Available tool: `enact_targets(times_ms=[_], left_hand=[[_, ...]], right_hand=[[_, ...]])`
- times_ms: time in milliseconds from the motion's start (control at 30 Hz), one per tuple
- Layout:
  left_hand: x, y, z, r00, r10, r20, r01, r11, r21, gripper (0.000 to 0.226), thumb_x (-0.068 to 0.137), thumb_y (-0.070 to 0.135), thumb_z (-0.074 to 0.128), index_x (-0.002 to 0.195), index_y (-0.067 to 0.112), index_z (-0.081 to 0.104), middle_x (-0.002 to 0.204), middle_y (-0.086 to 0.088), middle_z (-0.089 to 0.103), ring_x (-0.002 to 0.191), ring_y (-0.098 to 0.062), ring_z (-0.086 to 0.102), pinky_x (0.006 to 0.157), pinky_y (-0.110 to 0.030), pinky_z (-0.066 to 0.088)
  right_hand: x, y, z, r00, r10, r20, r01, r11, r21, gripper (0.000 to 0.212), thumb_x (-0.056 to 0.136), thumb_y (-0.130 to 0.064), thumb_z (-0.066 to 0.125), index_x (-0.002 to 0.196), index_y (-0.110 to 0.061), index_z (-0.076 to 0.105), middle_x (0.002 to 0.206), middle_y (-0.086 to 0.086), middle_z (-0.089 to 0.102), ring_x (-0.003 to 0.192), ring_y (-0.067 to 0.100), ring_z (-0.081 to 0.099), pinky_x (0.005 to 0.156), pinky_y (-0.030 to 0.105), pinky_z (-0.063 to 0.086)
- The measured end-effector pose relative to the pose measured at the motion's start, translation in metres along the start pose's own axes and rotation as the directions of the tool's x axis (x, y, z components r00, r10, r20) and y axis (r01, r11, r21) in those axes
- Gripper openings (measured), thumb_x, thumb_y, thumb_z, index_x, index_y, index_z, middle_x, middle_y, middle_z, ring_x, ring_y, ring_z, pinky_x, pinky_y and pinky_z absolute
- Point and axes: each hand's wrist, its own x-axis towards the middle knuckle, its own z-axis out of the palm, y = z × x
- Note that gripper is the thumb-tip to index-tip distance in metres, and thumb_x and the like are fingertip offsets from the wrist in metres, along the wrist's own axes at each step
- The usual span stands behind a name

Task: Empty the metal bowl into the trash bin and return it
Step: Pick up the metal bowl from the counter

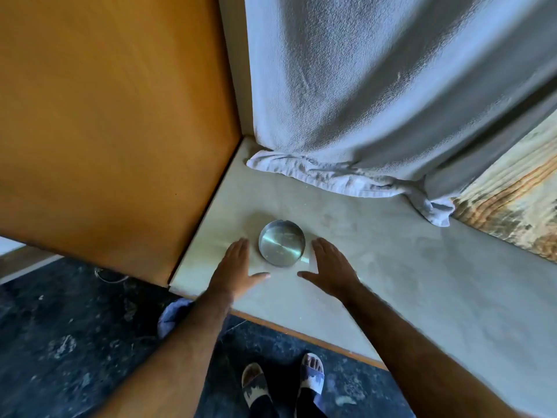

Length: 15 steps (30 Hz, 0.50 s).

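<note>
A small round metal bowl (281, 243) stands upright on the pale counter (391, 267) near its left end. Its shiny inside looks bare. My left hand (238, 267) lies flat and open just left of the bowl, fingers pointing away from me, a small gap between hand and rim. My right hand (330, 267) is flat and open just right of the bowl, also apart from it. Neither hand holds anything. No trash bin is in view.
An orange wooden panel (105, 131) walls off the counter's left side. A grey towel (376, 101) hangs behind, its end bunched on the counter. A patterned wooden surface (518, 203) sits at the right. Dark floor (75, 342), my sandalled feet and a blue cloth (173, 316) lie below.
</note>
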Motion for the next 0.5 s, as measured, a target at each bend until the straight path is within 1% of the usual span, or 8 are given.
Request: enact_targets(times_ms=[67,100,133,167,233,300,433,500], left_hand=[[0.008,0.006,-0.002,0.998,0.044,-0.046,-0.049,0.993,-0.111,0.1,0.074,0.053,0.076,0.151,0.019,0.022,0.16,-0.005,0.031,0.148,-0.022,0.027,0.118,-0.038,0.031],[0.012,0.009,-0.002,0.997,0.053,-0.06,-0.062,0.987,-0.148,0.096,0.069,0.048,0.082,0.146,0.024,0.03,0.151,-0.001,0.044,0.141,-0.021,0.039,0.112,-0.039,0.042],[0.014,0.015,-0.005,0.996,0.058,-0.068,-0.069,0.982,-0.178,0.092,0.064,0.043,0.086,0.14,0.028,0.035,0.142,0.002,0.052,0.133,-0.019,0.048,0.105,-0.038,0.049],[0.018,0.018,-0.004,0.996,0.055,-0.076,-0.07,0.975,-0.209,0.091,0.062,0.039,0.088,0.137,0.029,0.038,0.137,0.003,0.056,0.127,-0.018,0.053,0.1,-0.036,0.052],[0.02,0.024,-0.004,0.993,0.059,-0.105,-0.083,0.965,-0.248,0.091,0.06,0.034,0.09,0.136,0.029,0.04,0.133,0.003,0.06,0.122,-0.017,0.056,0.097,-0.033,0.054],[0.022,0.026,-0.004,0.99,0.06,-0.127,-0.093,0.958,-0.271,0.091,0.059,0.031,0.091,0.136,0.027,0.042,0.132,0.002,0.061,0.12,-0.017,0.057,0.097,-0.032,0.054],[0.024,0.024,-0.004,0.989,0.069,-0.128,-0.108,0.938,-0.33,0.091,0.06,0.025,0.092,0.138,0.027,0.044,0.13,0.0,0.064,0.119,-0.018,0.059,0.098,-0.031,0.053],[0.022,0.023,-0.007,0.989,0.078,-0.127,-0.119,0.925,-0.36,0.091,0.063,0.021,0.091,0.14,0.027,0.043,0.131,0.0,0.063,0.12,-0.018,0.059,0.096,-0.027,0.052]], right_hand=[[0.007,-0.009,-0.008,1.0,0.024,-0.014,-0.022,0.99,0.137,0.094,0.084,-0.052,0.071,0.155,-0.009,0.026,0.163,0.011,0.03,0.15,0.028,0.028,0.121,0.037,0.024],[0.011,-0.011,-0.009,0.999,0.025,-0.029,-0.019,0.981,0.195,0.094,0.083,-0.046,0.075,0.155,-0.01,0.028,0.161,0.01,0.034,0.148,0.027,0.032,0.12,0.036,0.027],[0.012,-0.016,-0.012,0.999,0.039,-0.033,-0.031,0.975,0.219,0.094,0.081,-0.042,0.079,0.155,-0.01,0.029,0.159,0.009,0.038,0.146,0.028,0.035,0.118,0.035,0.029],[0.016,-0.017,-0.008,0.998,0.04,-0.051,-0.026,0.969,0.245,0.095,0.079,-0.039,0.081,0.154,-0.011,0.031,0.157,0.009,0.043,0.144,0.028,0.039,0.117,0.035,0.031],[0.018,-0.02,0.0,0.995,0.058,-0.085,-0.032,0.962,0.273,0.095,0.074,-0.037,0.086,0.152,-0.012,0.037,0.15,0.009,0.051,0.137,0.029,0.046,0.112,0.035,0.037],[0.021,-0.021,0.006,0.99,0.063,-0.124,-0.023,0.954,0.298,0.094,0.068,-0.035,0.09,0.148,-0.012,0.043,0.143,0.008,0.058,0.13,0.028,0.053,0.107,0.035,0.042],[0.023,-0.024,0.007,0.979,0.103,-0.173,-0.019,0.903,0.429,0.087,0.062,-0.024,0.093,0.139,-0.014,0.054,0.133,0.007,0.065,0.119,0.026,0.061,0.101,0.039,0.051],[0.021,-0.026,0.005,0.978,0.115,-0.175,-0.018,0.879,0.477,0.088,0.062,-0.02,0.094,0.139,-0.013,0.053,0.133,0.009,0.063,0.116,0.025,0.063,0.098,0.032,0.053]])
